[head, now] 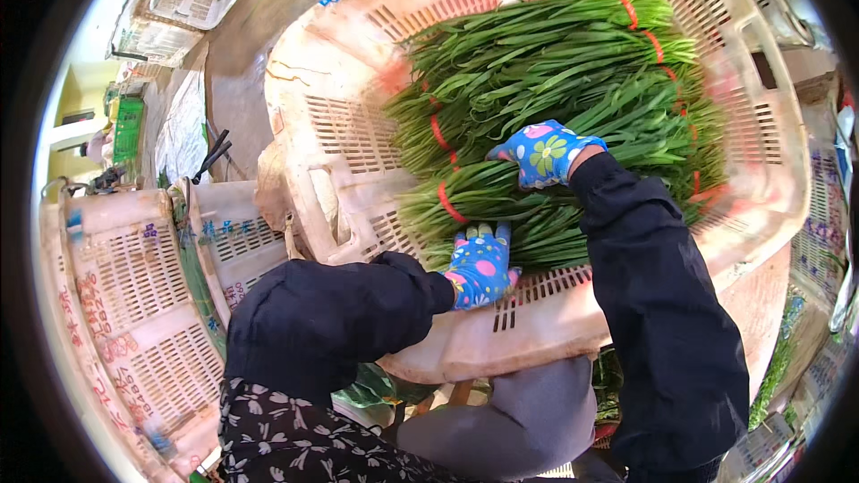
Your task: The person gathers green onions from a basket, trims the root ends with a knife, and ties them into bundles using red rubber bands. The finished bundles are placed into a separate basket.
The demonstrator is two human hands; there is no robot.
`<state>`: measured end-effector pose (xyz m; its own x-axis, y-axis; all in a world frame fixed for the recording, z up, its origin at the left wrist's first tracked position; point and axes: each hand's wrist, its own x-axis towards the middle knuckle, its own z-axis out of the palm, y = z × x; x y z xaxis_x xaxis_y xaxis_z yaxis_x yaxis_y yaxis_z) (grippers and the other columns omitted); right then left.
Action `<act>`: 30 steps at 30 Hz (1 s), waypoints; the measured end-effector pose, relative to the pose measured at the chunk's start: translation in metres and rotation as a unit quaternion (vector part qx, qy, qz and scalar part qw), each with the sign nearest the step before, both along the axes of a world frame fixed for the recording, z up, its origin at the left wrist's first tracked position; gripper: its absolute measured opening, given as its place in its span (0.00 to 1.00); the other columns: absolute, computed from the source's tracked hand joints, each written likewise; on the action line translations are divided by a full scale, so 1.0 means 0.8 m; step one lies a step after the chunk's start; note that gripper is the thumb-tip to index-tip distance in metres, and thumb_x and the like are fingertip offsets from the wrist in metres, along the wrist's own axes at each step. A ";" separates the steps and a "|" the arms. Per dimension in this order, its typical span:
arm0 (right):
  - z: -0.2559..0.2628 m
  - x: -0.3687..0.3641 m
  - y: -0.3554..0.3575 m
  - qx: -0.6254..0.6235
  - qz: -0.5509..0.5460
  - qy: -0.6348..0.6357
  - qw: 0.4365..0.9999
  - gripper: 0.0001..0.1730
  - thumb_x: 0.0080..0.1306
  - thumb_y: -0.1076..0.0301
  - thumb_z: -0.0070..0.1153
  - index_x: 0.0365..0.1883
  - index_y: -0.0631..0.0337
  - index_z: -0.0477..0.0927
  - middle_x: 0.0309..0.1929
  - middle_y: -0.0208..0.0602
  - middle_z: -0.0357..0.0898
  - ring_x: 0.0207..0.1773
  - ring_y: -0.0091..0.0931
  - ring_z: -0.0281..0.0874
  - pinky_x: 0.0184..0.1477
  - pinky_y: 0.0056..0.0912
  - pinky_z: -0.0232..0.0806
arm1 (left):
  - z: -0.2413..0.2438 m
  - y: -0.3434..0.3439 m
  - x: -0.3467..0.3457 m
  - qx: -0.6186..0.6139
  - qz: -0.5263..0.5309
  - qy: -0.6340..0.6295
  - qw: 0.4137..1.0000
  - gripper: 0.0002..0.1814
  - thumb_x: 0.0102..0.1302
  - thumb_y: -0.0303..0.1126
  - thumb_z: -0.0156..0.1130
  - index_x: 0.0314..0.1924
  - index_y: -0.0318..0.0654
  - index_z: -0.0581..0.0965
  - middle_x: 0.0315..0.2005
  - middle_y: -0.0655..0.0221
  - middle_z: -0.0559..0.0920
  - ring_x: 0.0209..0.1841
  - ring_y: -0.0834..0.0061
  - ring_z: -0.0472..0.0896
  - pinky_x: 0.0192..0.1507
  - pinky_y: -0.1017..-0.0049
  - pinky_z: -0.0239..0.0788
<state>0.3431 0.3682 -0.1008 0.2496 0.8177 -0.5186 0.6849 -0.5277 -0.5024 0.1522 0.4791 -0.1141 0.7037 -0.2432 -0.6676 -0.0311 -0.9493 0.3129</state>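
Bunches of long green leafy vegetable, perhaps garlic chives (537, 74), lie side by side in a large off-white plastic basket (456, 349). Red bands tie them near their ends. My right hand (547, 154), in a blue flower-print glove, rests on the leaves of a bunch near the front; its fingertips are partly hidden among them. Closer to me, my left hand (480, 268) wears a matching glove. Its extended fingers lie against the front bunch (470, 198), just below that bunch's red band (451, 203), and the thumb points right.
Off-white slotted plastic crates with writing (134, 295) stand at the left. Farther back are stacked crates (181, 7), a white sheet (184, 124) and a green crate (129, 127). More crates (822, 208) stand beyond the basket's right side. My knee (530, 416) is below the near rim.
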 end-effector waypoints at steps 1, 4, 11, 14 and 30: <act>-0.010 0.000 0.005 0.014 0.013 -0.002 1.000 0.36 0.50 0.65 0.62 0.61 0.45 0.72 0.39 0.41 0.82 0.43 0.37 0.81 0.42 0.38 0.72 | 0.001 0.001 -0.006 0.005 0.001 -0.047 0.999 0.44 0.57 0.47 0.59 0.63 0.18 0.58 0.49 0.37 0.72 0.52 0.45 0.73 0.53 0.56 0.66; -0.022 0.003 -0.001 -0.010 0.006 0.025 1.000 0.35 0.50 0.65 0.61 0.60 0.45 0.73 0.39 0.41 0.82 0.43 0.37 0.80 0.43 0.38 0.72 | 0.003 0.012 0.010 -0.056 0.020 0.045 0.997 0.44 0.57 0.46 0.60 0.64 0.20 0.58 0.52 0.35 0.69 0.54 0.42 0.71 0.58 0.57 0.63; -0.034 0.006 -0.029 0.051 -0.009 -0.018 0.998 0.30 0.53 0.69 0.53 0.59 0.50 0.75 0.48 0.42 0.81 0.50 0.39 0.78 0.49 0.40 0.71 | 0.061 0.062 0.112 -0.202 0.169 -0.046 0.964 0.11 0.66 0.35 0.57 0.38 0.34 0.81 0.27 0.64 0.83 0.30 0.77 0.79 0.36 0.73 0.72; -0.048 -0.016 0.003 0.038 -0.037 -0.058 0.997 0.24 0.59 0.66 0.51 0.56 0.41 0.77 0.47 0.34 0.82 0.49 0.34 0.80 0.48 0.38 0.72 | -0.050 0.115 0.099 -0.293 0.342 -0.193 0.872 0.16 0.69 0.31 0.52 0.53 0.32 0.74 0.42 0.60 0.82 0.43 0.71 0.78 0.49 0.72 0.69; -0.022 -0.033 -0.111 0.013 0.017 -0.191 0.981 0.55 0.45 0.50 0.72 0.71 0.38 0.56 0.73 0.33 0.53 0.76 0.35 0.47 0.69 0.64 0.46 | -0.088 0.033 0.095 0.000 0.233 -0.181 0.956 0.28 0.72 0.49 0.39 0.53 0.31 0.74 0.48 0.46 0.78 0.50 0.47 0.76 0.53 0.57 0.67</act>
